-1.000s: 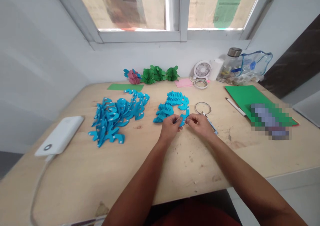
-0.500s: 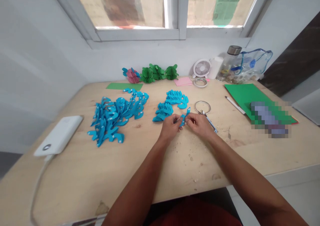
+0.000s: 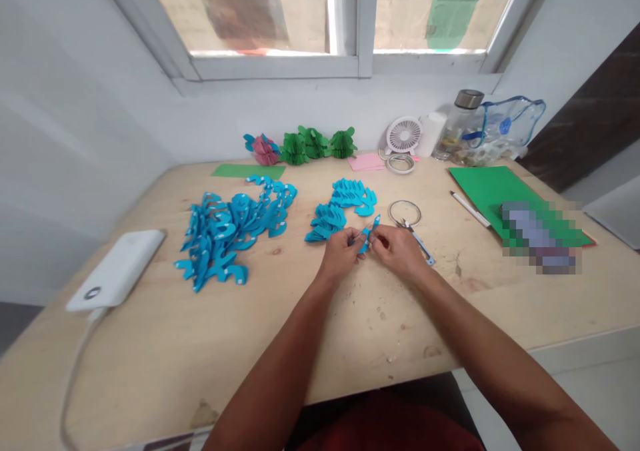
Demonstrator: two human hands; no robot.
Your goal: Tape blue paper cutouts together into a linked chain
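A small blue paper piece [image 3: 367,236] is pinched between both hands near the table's middle. My left hand [image 3: 343,252] has its fingers closed on the piece's left side. From the right, my right hand [image 3: 397,248] grips it with thumb and forefinger. Just beyond my left hand lie folded blue paper pieces [image 3: 327,222], with a second group [image 3: 354,194] behind them. A larger heap of blue paper shapes with white spots [image 3: 225,228] spreads to the left. Beside my right hand are a utility knife [image 3: 421,243] and a thin ring [image 3: 405,213].
A white power bank [image 3: 117,268] with a cable lies at the left of the wooden table [image 3: 250,358]. Green paper figures [image 3: 315,144], a small fan [image 3: 404,136], a tape roll [image 3: 400,164] and a bottle [image 3: 457,124] stand behind. Green sheets [image 3: 493,188] and a pen [image 3: 470,209] are right.
Both hands stay in nearly the same place. The fingers have shifted slightly on the blue piece, and a little more of it shows between them.
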